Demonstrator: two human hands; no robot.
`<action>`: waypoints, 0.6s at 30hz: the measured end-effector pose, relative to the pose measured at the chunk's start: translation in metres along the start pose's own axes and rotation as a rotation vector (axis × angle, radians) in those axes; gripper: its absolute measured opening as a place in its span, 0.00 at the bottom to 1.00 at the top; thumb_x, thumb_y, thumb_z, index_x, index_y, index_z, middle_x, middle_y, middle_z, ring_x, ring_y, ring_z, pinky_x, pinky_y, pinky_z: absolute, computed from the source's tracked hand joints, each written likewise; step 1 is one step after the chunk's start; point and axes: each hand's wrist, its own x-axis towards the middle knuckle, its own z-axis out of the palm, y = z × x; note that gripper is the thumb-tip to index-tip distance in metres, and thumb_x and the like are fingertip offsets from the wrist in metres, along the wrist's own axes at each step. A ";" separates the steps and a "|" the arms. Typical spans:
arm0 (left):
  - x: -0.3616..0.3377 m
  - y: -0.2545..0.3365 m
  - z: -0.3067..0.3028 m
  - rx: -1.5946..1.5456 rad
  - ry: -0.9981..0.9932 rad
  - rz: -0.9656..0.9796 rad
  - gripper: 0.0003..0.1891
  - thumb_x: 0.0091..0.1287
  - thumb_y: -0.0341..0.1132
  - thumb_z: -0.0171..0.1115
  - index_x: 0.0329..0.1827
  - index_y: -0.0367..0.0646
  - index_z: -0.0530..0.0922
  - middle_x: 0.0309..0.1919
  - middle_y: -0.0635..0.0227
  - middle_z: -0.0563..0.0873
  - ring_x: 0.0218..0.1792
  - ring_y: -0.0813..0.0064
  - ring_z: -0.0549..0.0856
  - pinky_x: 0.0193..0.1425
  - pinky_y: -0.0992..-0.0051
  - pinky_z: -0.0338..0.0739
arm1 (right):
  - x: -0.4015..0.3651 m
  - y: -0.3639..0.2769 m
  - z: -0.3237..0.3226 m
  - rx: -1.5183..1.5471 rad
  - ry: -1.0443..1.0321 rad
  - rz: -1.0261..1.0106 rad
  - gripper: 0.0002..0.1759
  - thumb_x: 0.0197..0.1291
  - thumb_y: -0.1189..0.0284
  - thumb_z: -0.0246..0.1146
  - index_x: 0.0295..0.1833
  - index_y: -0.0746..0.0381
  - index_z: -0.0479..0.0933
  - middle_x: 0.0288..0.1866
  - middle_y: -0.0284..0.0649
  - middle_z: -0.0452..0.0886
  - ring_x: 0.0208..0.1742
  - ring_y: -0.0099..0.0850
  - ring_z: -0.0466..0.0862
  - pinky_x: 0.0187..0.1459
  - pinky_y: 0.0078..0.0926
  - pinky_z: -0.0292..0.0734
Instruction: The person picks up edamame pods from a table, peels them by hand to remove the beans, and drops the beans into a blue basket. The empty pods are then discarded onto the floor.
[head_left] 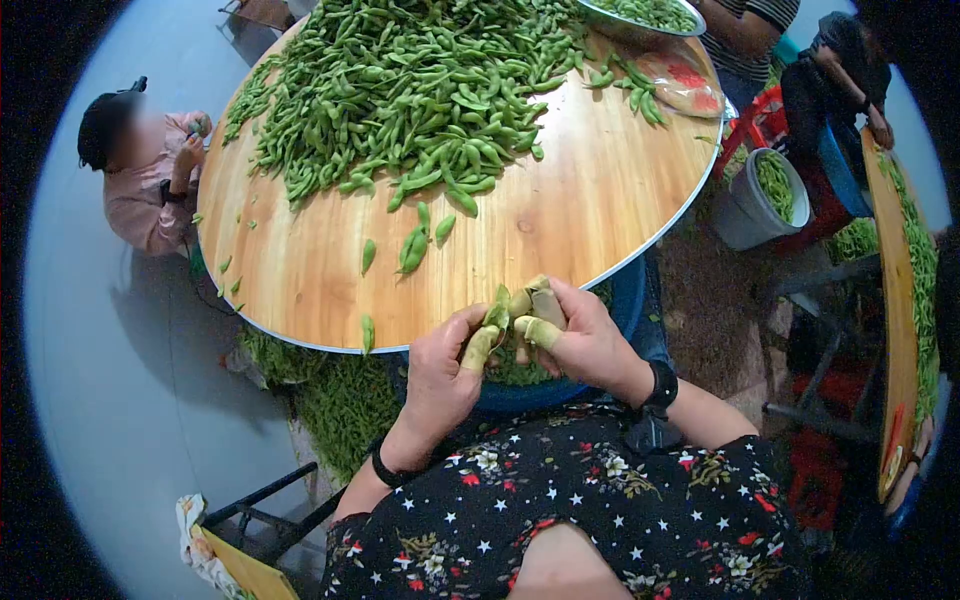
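My left hand (447,362) pinches a green edamame pod (497,308) between its thumb and fingers, just in front of the table edge. Curled up close against the same pod is my right hand (590,338), its thumb and fingertips touching the pod's right side. Yellowish coverings wrap the fingertips of both hands. Below them sits a blue tub (628,295) with green material in it, partly hidden by the hands. A few loose pods (413,248) lie on the wooden table (570,215) beyond my hands.
A large heap of edamame pods (400,100) covers the far table. At the back right are a metal bowl (690,22) of green beans and a plastic bag (685,85). A bucket (745,205) stands right. People (150,205) sit around; green husks (345,410) pile up below left.
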 end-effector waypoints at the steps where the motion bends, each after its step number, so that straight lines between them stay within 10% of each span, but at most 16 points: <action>1: 0.000 0.001 -0.001 0.001 0.007 0.003 0.10 0.69 0.26 0.57 0.52 0.34 0.78 0.32 0.69 0.86 0.29 0.84 0.82 0.31 0.82 0.75 | 0.000 -0.001 -0.001 -0.168 0.037 -0.116 0.09 0.62 0.69 0.63 0.39 0.62 0.72 0.24 0.34 0.78 0.20 0.22 0.75 0.22 0.23 0.69; 7: -0.006 0.002 -0.006 0.015 0.026 0.056 0.11 0.68 0.26 0.59 0.51 0.34 0.78 0.34 0.64 0.87 0.28 0.82 0.84 0.31 0.80 0.77 | 0.006 0.001 -0.004 -0.398 0.070 -0.207 0.09 0.61 0.70 0.63 0.37 0.65 0.73 0.22 0.37 0.74 0.23 0.25 0.74 0.27 0.27 0.71; 12: -0.052 0.018 -0.077 0.503 -0.190 -0.099 0.12 0.62 0.33 0.65 0.47 0.39 0.81 0.37 0.56 0.87 0.37 0.60 0.87 0.41 0.71 0.80 | -0.003 -0.006 -0.014 -0.369 -0.236 -0.143 0.09 0.65 0.69 0.58 0.43 0.65 0.74 0.28 0.44 0.75 0.29 0.32 0.79 0.33 0.30 0.74; 18: -0.030 -0.004 -0.088 0.812 0.404 0.077 0.07 0.59 0.32 0.67 0.38 0.40 0.81 0.31 0.57 0.83 0.34 0.55 0.83 0.37 0.61 0.76 | 0.001 -0.006 -0.009 -0.656 -0.411 -0.151 0.11 0.66 0.69 0.56 0.47 0.67 0.73 0.40 0.49 0.78 0.44 0.45 0.80 0.47 0.37 0.75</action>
